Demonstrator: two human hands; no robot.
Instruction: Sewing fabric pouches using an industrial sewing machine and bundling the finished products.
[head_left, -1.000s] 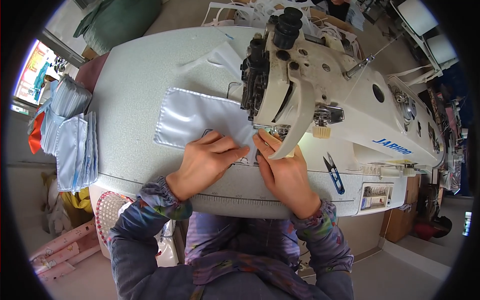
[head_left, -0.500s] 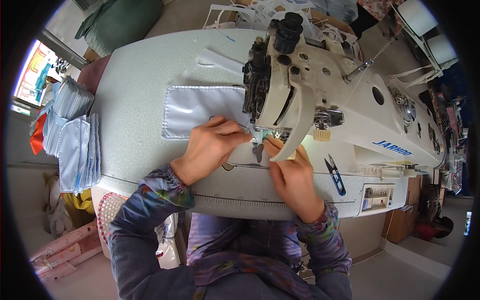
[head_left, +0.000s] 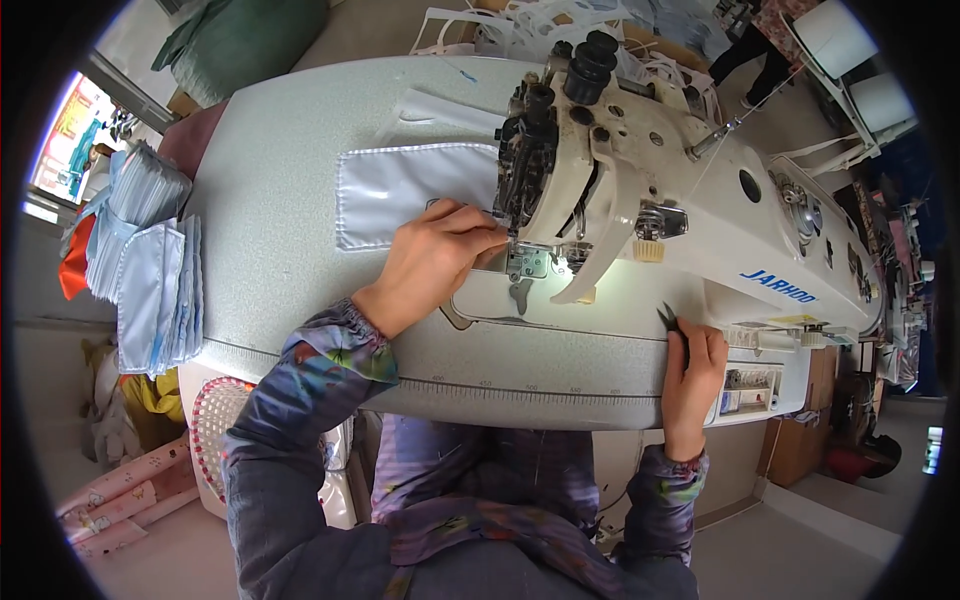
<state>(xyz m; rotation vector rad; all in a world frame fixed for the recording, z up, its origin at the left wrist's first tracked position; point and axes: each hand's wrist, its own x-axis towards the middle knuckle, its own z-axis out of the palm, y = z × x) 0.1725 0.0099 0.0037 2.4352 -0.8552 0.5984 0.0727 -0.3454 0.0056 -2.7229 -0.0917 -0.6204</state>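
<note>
A pale, shiny rectangle of stitched fabric [head_left: 385, 200] lies on the sewing table, its right end running behind the sewing machine head [head_left: 560, 190]. My left hand [head_left: 430, 262] is closed in a pinch at the fabric's near right corner, just left of the metal needle plate [head_left: 530, 263]. What sits between those fingertips is too small to make out fully. Over to the right, my right hand [head_left: 692, 375] is closed round the thread snips [head_left: 668, 316]. Only their dark blade tips show beyond the fingers; the handles are hidden.
A white strip [head_left: 445, 118] lies behind the fabric. Stacked, tied fabric pieces [head_left: 150, 240] hang at the table's left edge. A ruler scale [head_left: 530, 396] runs along the front edge, with a small parts tray [head_left: 750, 390] at right. Thread cones [head_left: 835, 40] stand back right.
My right hand has left the needle area, moved right and taken hold of the thread snips. The fabric has shifted slightly away from me, my left hand staying by its corner.
</note>
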